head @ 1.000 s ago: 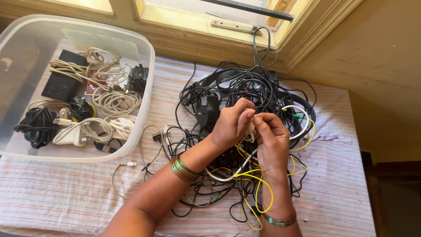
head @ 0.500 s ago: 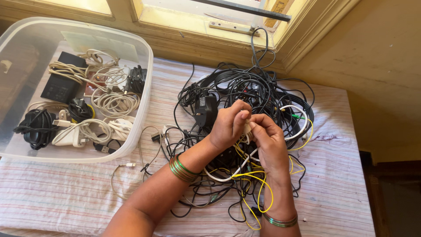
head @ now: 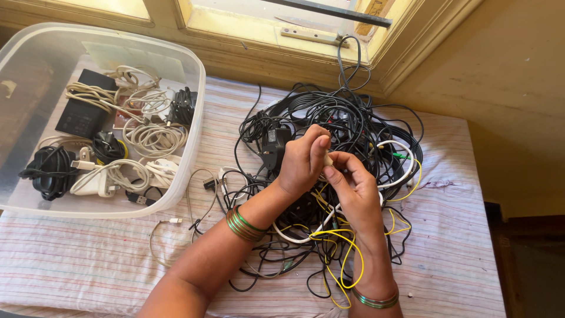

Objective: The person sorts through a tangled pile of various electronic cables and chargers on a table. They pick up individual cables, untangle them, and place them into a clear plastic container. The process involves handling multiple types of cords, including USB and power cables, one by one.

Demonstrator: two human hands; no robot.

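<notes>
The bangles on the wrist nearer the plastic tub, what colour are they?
Green with gold edges, on the left wrist bangles, clearest in the head view.

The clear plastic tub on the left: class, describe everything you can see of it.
The tub is see-through plastic with rounded corners and no lid. It sits on the striped cloth left of the tangled cables, and neither hand touches it. Inside lie coiled white cables, a black adapter and a bundled black cable.

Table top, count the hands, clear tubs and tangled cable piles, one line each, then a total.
Hands: 2, left hand and right hand, both pinching a white plug
Clear tubs: 1
Tangled cable piles: 1
Total: 4
</notes>
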